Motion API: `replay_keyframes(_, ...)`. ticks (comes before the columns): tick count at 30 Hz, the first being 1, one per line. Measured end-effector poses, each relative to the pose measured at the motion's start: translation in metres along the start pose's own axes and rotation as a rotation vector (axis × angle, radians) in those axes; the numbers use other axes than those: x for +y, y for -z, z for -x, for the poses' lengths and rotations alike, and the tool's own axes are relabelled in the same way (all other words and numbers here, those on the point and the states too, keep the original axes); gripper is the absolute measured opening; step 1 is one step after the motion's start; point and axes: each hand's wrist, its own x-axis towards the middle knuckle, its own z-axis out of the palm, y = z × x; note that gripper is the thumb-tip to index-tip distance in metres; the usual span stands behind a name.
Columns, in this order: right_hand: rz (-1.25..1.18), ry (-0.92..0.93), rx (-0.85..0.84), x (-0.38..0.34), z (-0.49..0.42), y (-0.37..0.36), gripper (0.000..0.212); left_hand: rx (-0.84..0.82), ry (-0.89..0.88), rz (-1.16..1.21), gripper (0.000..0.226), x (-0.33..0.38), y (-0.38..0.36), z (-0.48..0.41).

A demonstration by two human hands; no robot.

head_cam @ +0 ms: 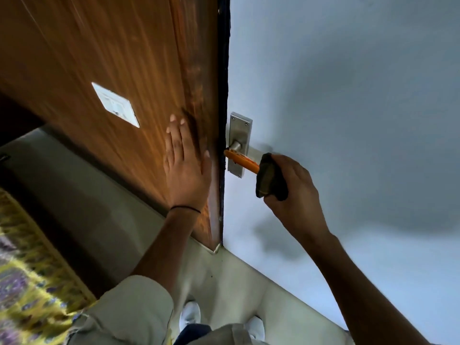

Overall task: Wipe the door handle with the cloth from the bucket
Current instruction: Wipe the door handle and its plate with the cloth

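The door handle (240, 159) is an orange lever on a steel backplate (239, 135), fixed to the pale door near its edge. My right hand (296, 192) grips a dark cloth (270, 179) wrapped over the lever's outer end. My left hand (185, 168) lies flat, fingers spread, on the brown wooden panel (124, 70) just left of the handle. The bucket is out of view.
A white switch plate (115, 104) sits on the wooden panel. The pale door (348, 108) fills the right side. Below are a beige floor (236, 282), my white shoes (190, 314), and a yellow patterned fabric (29, 282) at the lower left.
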Motion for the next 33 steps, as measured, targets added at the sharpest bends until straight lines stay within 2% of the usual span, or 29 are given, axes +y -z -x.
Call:
replay_keyframes(7, 0.226, 0.047, 0.161, -0.007, -0.003, -0.033, 0.051, -0.065, -0.099, 0.01, 0.061, -0.024, -0.027, -0.024)
replay_keyframes(13, 0.398, -0.016, 0.184, -0.025, -0.02, -0.054, 0.046, -0.052, -0.19, 0.208, 0.058, -0.04, -0.042, -0.028)
replay_keyframes(20, 0.411, -0.04, 0.134, -0.039, -0.015, -0.052, 0.057, 0.013, -0.242, 0.369, 0.057, -0.05, -0.045, -0.033)
replay_keyframes(24, 0.398, -0.089, 0.183, -0.055, -0.026, -0.067, 0.053, 0.016, -0.286, 0.393, 0.055, -0.056, -0.044, -0.036)
replay_keyframes(28, 0.367, -0.074, 0.084, -0.069, -0.053, -0.087, 0.061, 0.001, -0.267, 0.402, 0.054, -0.057, -0.044, -0.035)
replay_keyframes(30, 0.349, -0.055, 0.039, -0.066, -0.049, -0.078, 0.061, -0.014, -0.269, 0.402, 0.056, -0.06, -0.044, -0.035)
replay_keyframes(33, 0.344, -0.049, 0.066, -0.055, -0.032, -0.057, 0.056, -0.036, -0.256, 0.417, 0.057, -0.059, -0.043, -0.036)
